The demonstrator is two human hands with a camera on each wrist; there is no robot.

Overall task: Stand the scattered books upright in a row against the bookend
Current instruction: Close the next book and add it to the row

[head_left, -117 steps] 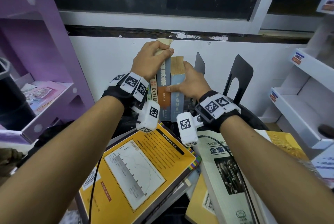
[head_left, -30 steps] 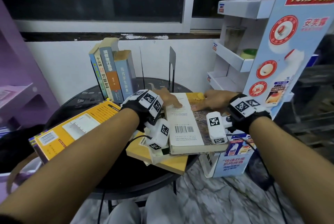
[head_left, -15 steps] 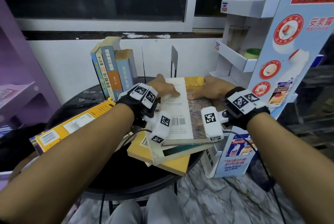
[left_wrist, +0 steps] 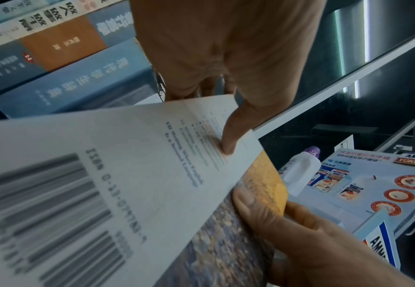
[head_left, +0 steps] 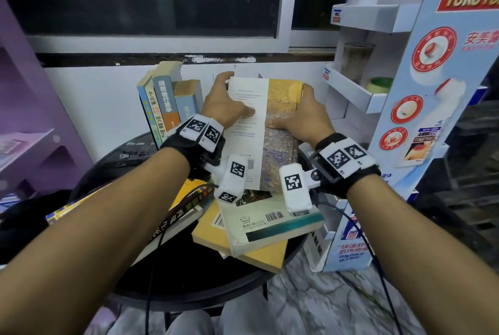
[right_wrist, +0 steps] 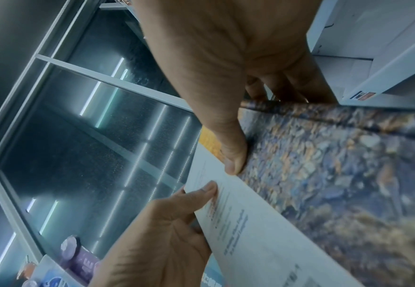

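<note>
Both hands hold a book [head_left: 266,129] with a white and painted back cover, raised off the pile and tilted up just right of the standing row of books [head_left: 167,102]. My left hand [head_left: 232,96] grips its left edge, thumb on the white cover [left_wrist: 231,139]. My right hand [head_left: 302,110] grips the right edge, thumb on the painted part [right_wrist: 233,155]. The held book hides the bookends. Loose books lie flat in front: a pale green one [head_left: 267,226], a yellow one [head_left: 259,253] and a large yellow one [head_left: 189,199] under my left forearm.
The round black table [head_left: 216,280] stands against a white wall below a dark window. A white cardboard display stand [head_left: 405,91] is close on the right, with its base box [head_left: 348,248] by the table edge. A purple shelf [head_left: 27,118] stands left.
Both hands have lifted the white and painted book off the flat pile and tipped its far end up towards the wall. Earlier they were at the standing row.
</note>
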